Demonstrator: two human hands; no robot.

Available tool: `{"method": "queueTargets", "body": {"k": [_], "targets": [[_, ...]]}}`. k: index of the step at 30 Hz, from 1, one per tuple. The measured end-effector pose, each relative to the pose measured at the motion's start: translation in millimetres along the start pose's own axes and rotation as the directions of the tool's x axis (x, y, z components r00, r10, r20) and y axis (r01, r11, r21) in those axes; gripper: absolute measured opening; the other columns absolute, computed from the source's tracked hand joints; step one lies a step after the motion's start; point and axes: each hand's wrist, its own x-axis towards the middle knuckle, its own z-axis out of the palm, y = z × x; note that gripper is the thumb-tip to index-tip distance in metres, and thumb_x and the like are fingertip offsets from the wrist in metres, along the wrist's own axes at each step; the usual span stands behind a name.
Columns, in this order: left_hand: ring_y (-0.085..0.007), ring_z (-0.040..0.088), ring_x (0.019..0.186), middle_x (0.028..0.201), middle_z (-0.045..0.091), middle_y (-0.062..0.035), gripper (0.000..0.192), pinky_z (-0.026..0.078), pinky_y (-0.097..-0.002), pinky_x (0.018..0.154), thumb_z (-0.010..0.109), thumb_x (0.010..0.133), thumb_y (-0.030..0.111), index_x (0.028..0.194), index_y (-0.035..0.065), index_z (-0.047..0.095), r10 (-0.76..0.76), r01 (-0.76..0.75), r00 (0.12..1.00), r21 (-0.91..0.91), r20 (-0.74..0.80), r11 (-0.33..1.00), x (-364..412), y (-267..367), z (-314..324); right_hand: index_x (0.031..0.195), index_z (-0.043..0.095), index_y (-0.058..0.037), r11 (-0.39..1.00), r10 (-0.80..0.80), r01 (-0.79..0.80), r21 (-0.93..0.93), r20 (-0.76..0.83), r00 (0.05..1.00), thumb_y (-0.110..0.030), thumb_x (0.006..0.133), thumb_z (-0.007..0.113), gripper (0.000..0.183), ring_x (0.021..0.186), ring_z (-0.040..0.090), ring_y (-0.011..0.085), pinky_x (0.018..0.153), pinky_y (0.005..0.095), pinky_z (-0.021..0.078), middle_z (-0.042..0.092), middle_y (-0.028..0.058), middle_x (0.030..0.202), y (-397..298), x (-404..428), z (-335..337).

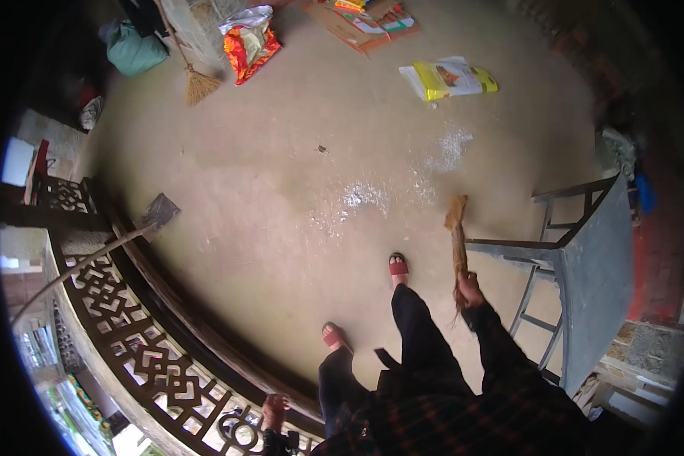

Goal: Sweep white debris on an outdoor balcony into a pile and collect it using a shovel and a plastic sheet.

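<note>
My right hand [470, 289] is closed round the handle of a short straw hand broom [459, 245], whose brush end points away from me beside the grey table. White powder [365, 196] lies scattered on the concrete floor [251, 171] ahead of my sandalled feet, with a second patch [451, 147] farther off. At the lower left, my left hand [275, 411] hangs near the lattice balustrade with its fingers bent; I see no object in it. Whether it touches the rail cannot be told.
A grey table [595, 285] stands on the right. Along the left runs a lattice balustrade [165, 376], a long-handled shovel [161, 212] against it. Farther off are a straw broom [199, 85], an orange bag [251, 48], a yellow and white bag [453, 78] and flattened cardboard [342, 28].
</note>
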Motion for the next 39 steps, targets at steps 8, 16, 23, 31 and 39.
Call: {"method": "queueTargets", "body": {"k": [8, 16, 23, 31, 39], "targets": [[-0.0177, 0.065, 0.066, 0.077, 0.065, -0.0128, 0.026, 0.053, -0.0296, 0.06, 0.054, 0.087, 0.023, 0.093, -0.0015, 0.059, -0.227, 0.186, 0.967, 0.28, 0.119, 0.942, -35, 94, 109, 0.114, 0.032, 0.0038, 0.943, -0.09, 0.13, -0.306, 0.141, 0.986, -0.046, 0.089, 0.049, 0.059, 0.067, 0.058, 0.0212, 0.057, 0.0362, 0.0482, 0.055, 0.0166, 0.083, -57, 65, 16], [-0.0189, 0.063, 0.07, 0.077, 0.062, -0.0119, 0.02, 0.054, -0.0302, 0.06, 0.051, 0.089, 0.018, 0.087, -0.0014, 0.057, -0.042, 0.034, 0.991, 0.061, 0.13, 0.998, 5, 225, 168, 0.119, 0.035, 0.0007, 0.961, -0.166, 0.194, -0.195, 0.153, 0.974, -0.036, 0.088, 0.052, 0.052, 0.088, 0.06, 0.0424, 0.074, 0.0458, 0.0477, 0.058, 0.0298, 0.095, -76, 17, -81], [-0.0164, 0.063, 0.066, 0.077, 0.064, -0.0119, 0.026, 0.053, -0.0277, 0.06, 0.052, 0.088, 0.023, 0.087, -0.0018, 0.059, -0.033, -0.056, 0.956, 0.293, 0.29, 0.954, 67, 279, 192, 0.117, 0.036, -0.0036, 0.945, -0.175, 0.105, -0.31, -0.208, 0.962, -0.044, 0.087, 0.05, 0.052, 0.087, 0.057, 0.0487, 0.069, 0.0505, 0.0485, 0.059, 0.0312, 0.092, -72, 93, -141], [-0.019, 0.063, 0.065, 0.074, 0.063, -0.0124, 0.025, 0.054, -0.0292, 0.059, 0.05, 0.09, 0.021, 0.089, -0.0029, 0.057, 0.118, -0.181, 0.955, 0.221, 0.273, 0.958, 128, 323, 195, 0.114, 0.035, 0.0054, 0.963, -0.053, 0.042, -0.265, -0.034, 0.998, -0.039, 0.084, 0.053, 0.056, 0.068, 0.061, 0.0303, 0.057, 0.0413, 0.049, 0.06, 0.0211, 0.083, -141, 222, -97], [-0.0186, 0.062, 0.063, 0.073, 0.063, -0.0125, 0.024, 0.053, -0.0294, 0.057, 0.051, 0.088, 0.021, 0.089, -0.0024, 0.057, -0.019, -0.062, 0.956, 0.267, 0.293, 0.962, 160, 335, 174, 0.121, 0.031, -0.0018, 0.95, -0.107, 0.115, -0.29, 0.041, 0.993, -0.041, 0.085, 0.054, 0.058, 0.084, 0.06, 0.0469, 0.071, 0.0489, 0.0489, 0.06, 0.0313, 0.089, -172, 132, -52]]}}
